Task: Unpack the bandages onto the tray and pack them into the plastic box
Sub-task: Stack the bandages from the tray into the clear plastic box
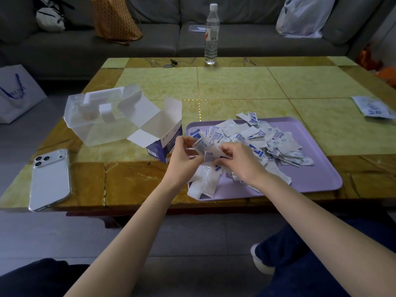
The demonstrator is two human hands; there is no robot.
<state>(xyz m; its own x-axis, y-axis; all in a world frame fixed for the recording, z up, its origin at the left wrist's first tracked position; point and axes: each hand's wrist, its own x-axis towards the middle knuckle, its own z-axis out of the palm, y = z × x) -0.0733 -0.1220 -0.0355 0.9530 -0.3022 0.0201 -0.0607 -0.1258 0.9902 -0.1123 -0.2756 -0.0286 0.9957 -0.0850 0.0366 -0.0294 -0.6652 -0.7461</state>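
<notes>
A lilac tray lies on the table's near right, heaped with several white-and-blue wrapped bandages. Above the tray's left end, my left hand and my right hand together pinch a small bunch of bandages. More white wrappers lie under my hands at the tray's near left corner. The open blue-and-white cardboard box stands just left of the tray, flaps spread. Further left stands the clear plastic box with a white-handled lid resting on it.
A silver phone lies at the table's near left edge. A water bottle stands at the far edge, a flat packet at the right edge. A grey sofa with bags runs behind; a paper bag sits on the floor left.
</notes>
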